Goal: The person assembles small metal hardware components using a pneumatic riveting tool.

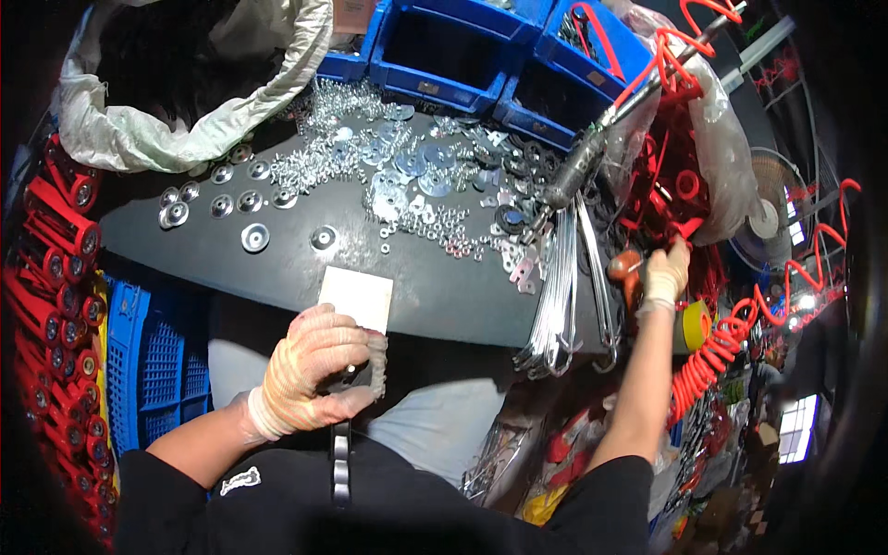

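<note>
Two gloved hands work: the left hand is clamped on a dark tool below the table's near edge, while the right hand grips an orange handle off its right edge. One white card, about ten round discs and scattered washers lie there.

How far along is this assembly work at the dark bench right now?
Looks done: rows of finished red rollers stacked at the left. In hand: the gloved left hand grips a dark metal part near the lap, while the gloved right hand reaches to an orange tool handle. Left: many loose silver washers and nuts and round metal discs lie unused on the black worktop.
</note>
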Demonstrator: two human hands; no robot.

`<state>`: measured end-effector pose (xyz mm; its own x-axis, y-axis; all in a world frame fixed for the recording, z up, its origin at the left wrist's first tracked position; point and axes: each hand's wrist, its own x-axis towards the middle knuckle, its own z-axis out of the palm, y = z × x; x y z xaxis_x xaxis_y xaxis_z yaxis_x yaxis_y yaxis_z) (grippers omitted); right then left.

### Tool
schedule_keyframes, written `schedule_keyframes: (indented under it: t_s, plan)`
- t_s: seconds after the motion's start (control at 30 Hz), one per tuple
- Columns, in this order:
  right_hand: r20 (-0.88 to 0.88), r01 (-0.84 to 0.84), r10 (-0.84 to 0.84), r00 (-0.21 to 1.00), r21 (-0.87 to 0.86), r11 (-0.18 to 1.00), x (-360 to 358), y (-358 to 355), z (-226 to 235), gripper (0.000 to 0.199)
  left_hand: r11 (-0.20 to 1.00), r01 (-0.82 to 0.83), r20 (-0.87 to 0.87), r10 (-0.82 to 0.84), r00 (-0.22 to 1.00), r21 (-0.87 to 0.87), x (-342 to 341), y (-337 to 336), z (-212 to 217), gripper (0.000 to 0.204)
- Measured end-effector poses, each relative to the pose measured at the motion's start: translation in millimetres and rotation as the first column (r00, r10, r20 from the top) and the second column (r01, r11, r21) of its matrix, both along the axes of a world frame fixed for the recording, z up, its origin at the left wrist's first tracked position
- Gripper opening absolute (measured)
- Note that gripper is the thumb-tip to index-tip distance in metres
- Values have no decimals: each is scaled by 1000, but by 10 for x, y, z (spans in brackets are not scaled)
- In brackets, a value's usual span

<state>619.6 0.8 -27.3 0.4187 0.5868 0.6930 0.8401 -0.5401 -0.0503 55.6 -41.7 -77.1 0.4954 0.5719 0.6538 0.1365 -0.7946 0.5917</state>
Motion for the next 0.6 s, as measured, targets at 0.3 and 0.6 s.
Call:
schedule_keyframes:
  t_s: [0.3, 0.6]
  plan:
    - [-921, 116, -169, 350, -136, 984, 512, 332, -84, 30, 988, -72, -111, 57, 992, -136, -181, -35, -35, 53]
    - [-485, -48, 749, -452, 851, 522, -1017, 36, 182, 19, 994, -34, -17, 32, 999, -105, -195, -12, -248, 77]
